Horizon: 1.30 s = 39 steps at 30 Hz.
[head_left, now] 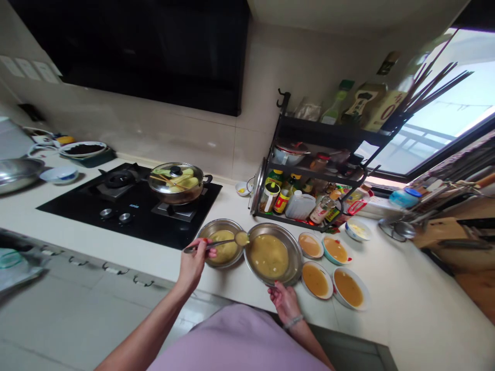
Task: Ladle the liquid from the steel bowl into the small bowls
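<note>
My left hand (194, 260) is closed round the handle of a metal ladle (228, 240), whose filled bowl hangs between two steel basins. The smaller basin (221, 229) on the left holds yellow liquid. The larger basin (294, 252) beside it holds yellow-brown soup. My right hand (283, 300) grips the near rim of the larger basin. To the right stand several small bowls (348, 288) filled with the same soup.
A black gas hob (127, 203) carries a glass-lidded pot (177, 182) of pale vegetables. A black rack (309, 175) of bottles and jars stands behind the basins. A wok (15, 172) and dishes sit at the far left. A window and utensils are on the right.
</note>
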Each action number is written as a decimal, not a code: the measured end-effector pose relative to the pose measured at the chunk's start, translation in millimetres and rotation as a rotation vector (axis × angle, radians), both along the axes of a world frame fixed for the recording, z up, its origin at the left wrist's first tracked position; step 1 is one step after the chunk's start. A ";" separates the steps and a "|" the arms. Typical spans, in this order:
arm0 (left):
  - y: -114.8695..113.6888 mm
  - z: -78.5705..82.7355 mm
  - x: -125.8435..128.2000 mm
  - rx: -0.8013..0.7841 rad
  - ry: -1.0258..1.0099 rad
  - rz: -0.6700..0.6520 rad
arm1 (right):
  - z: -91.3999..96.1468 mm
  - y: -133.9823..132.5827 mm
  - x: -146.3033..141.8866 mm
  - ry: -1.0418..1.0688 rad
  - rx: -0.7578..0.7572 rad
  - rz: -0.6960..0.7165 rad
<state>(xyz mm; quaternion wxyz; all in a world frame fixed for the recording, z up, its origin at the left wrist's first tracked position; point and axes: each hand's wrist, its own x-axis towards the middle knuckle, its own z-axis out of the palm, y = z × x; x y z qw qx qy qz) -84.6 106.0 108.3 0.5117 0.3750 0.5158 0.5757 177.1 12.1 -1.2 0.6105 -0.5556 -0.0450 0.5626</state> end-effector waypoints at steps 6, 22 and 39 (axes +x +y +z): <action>-16.8 1.6 33.7 0.301 0.284 -0.309 | -4.0 -0.1 0.2 -0.004 0.002 -0.036; 6.9 -39.4 -42.0 0.489 0.801 -0.059 | -5.0 0.1 0.5 -0.011 -0.008 -0.022; 16.6 -54.1 -23.7 -0.149 -0.092 0.226 | 1.9 0.0 1.0 -0.007 -0.015 0.000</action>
